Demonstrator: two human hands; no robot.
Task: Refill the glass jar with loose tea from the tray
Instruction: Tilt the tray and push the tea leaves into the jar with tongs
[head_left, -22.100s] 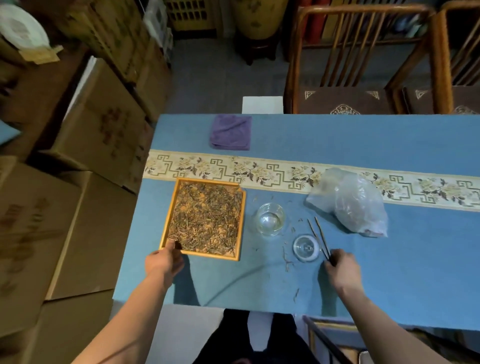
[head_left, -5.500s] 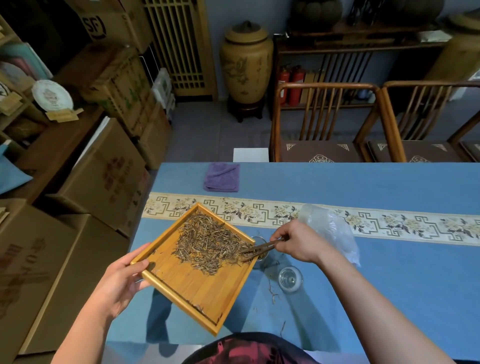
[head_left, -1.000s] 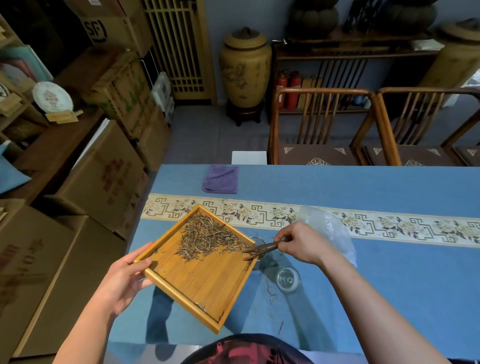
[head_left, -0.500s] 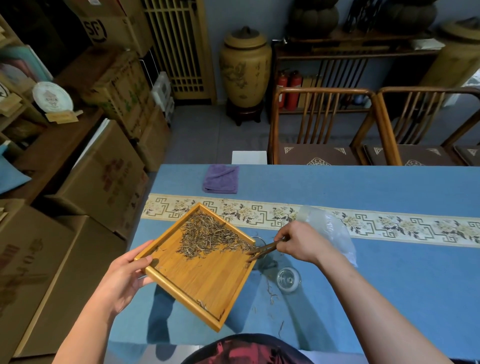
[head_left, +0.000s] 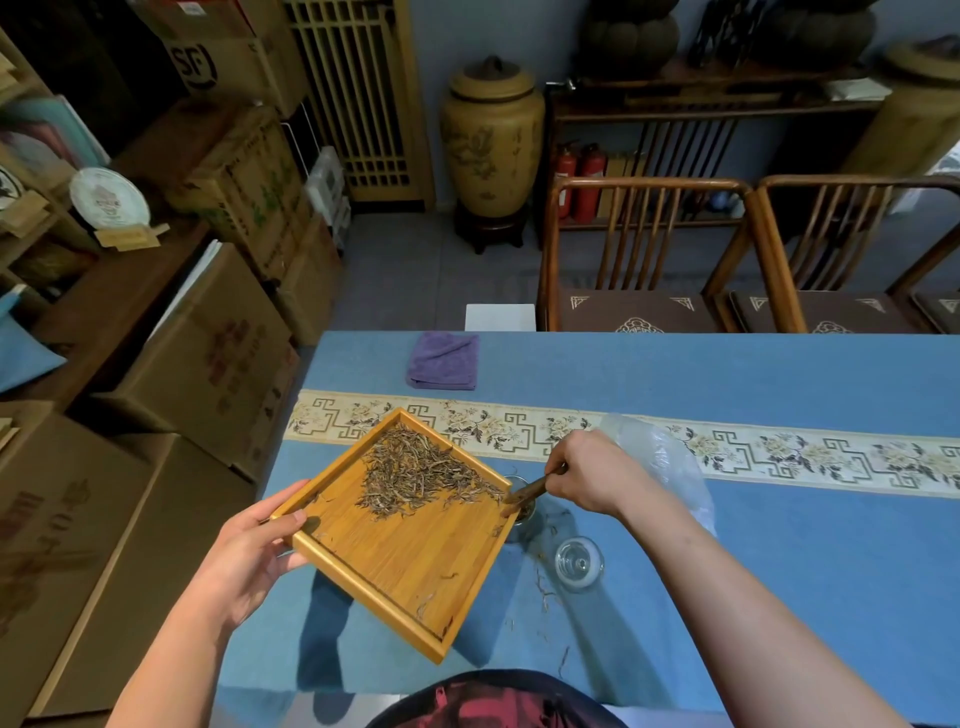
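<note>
Head view: less tea (head_left: 415, 475) on tray (head_left: 410, 566) than before.

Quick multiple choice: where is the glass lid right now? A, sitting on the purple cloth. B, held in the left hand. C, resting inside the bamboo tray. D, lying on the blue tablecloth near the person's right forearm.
D: the glass lid lies on the blue tablecloth beside the right forearm, apart from the bamboo tray.
</note>
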